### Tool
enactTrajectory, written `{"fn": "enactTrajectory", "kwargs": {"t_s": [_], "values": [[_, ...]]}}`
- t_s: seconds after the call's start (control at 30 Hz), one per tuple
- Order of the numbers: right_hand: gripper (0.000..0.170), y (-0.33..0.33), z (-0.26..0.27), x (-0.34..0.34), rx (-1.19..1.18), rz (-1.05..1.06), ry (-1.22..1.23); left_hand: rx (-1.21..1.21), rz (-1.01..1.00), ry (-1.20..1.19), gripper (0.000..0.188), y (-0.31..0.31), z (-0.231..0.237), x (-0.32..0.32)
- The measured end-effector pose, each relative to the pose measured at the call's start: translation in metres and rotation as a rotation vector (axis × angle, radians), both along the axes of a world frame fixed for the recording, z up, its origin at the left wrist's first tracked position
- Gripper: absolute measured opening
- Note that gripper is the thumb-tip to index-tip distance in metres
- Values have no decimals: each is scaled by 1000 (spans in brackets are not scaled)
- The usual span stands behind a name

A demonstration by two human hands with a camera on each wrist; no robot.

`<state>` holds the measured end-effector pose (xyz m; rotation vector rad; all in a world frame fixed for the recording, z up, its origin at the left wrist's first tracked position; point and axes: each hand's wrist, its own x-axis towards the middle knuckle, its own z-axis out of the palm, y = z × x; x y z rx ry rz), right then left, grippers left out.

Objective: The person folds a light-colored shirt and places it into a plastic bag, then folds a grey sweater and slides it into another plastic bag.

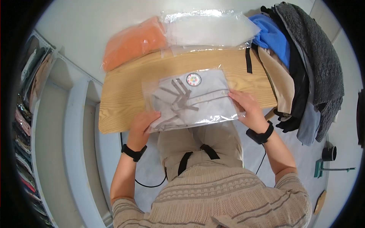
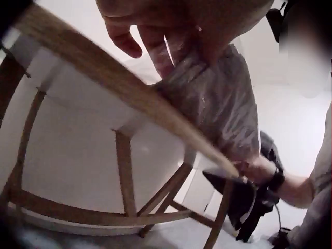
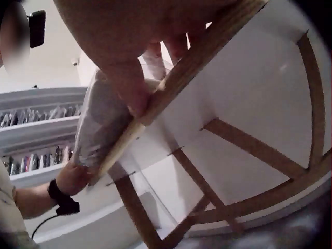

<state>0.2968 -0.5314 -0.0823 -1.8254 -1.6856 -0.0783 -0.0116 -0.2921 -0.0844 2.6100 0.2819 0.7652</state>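
A folded light-grey garment in a clear plastic bag point(image 1: 207, 100) lies at the front of the wooden table point(image 1: 121, 91), its near edge reaching past the tabletop. It has a buttoned strip, darker grey straps and a round colourful badge near the top. My left hand point(image 1: 142, 123) grips the bag at its near left corner. At the right side, my right hand point(image 1: 249, 110) holds the bag's edge, fingers lying over the plastic. Seen from below in the left wrist view, the bag point(image 2: 218, 98) bulges over the table edge beside the left hand's fingers point(image 2: 155, 52).
An orange bagged item point(image 1: 133, 43) and a stack of clear plastic bags point(image 1: 213, 30) lie along the back. Clothes point(image 1: 315, 60) are heaped at the right, with a black strip point(image 1: 249, 60) nearby. Shelves point(image 1: 57, 87) with bagged garments stand at the left.
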Motion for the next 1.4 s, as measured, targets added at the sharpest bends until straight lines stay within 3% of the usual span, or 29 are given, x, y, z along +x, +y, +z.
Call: {"fn": "enactTrajectory", "kwargs": {"t_s": [0.1,0.17,0.23,0.33,0.4,0.43,0.53,0.57,0.67,0.77,0.83,0.9,1.0,1.07,1.1,1.23,1.4], "values": [[57,8,-1,-4,128,-29,146,-91,61,-87,23,-4,11,-5],[56,8,-3,2,93,-22,117,-170,76,-182,19,-7,15,-9],[54,15,1,3,52,-17,92,-551,110,-361,17,-10,18,-13],[51,32,6,-8,168,81,213,-698,246,-447,23,-12,24,-12],[44,39,5,-18,22,135,849,-763,214,-505,23,-12,30,-8],[36,42,6,-19,89,106,613,-828,182,-561,23,-11,33,-6],[29,51,-1,-18,-49,-62,728,-723,350,-456,22,-2,39,-9],[24,54,-2,-20,54,8,751,-726,354,-456,22,4,32,-14],[21,62,-6,-15,27,-11,874,-726,351,-427,23,17,15,-17],[22,61,9,-22,4,-43,909,-726,178,-458,19,13,18,-8],[21,64,5,-17,37,-42,833,-608,344,-233,16,21,11,-19],[21,67,10,-15,66,-43,756,-626,395,-267,16,28,12,-22],[25,72,36,-21,142,-61,922,-717,439,-348,18,24,39,-12],[27,77,42,-21,90,56,1416,-785,432,-403,20,25,45,-3],[29,79,36,-15,-22,37,1493,-846,435,-361,25,27,43,0],[28,78,22,-6,-264,-51,1610,-1100,488,-153,48,32,17,-3],[30,76,12,0,-266,100,1769,-1225,348,-271,59,32,4,-17]]}}
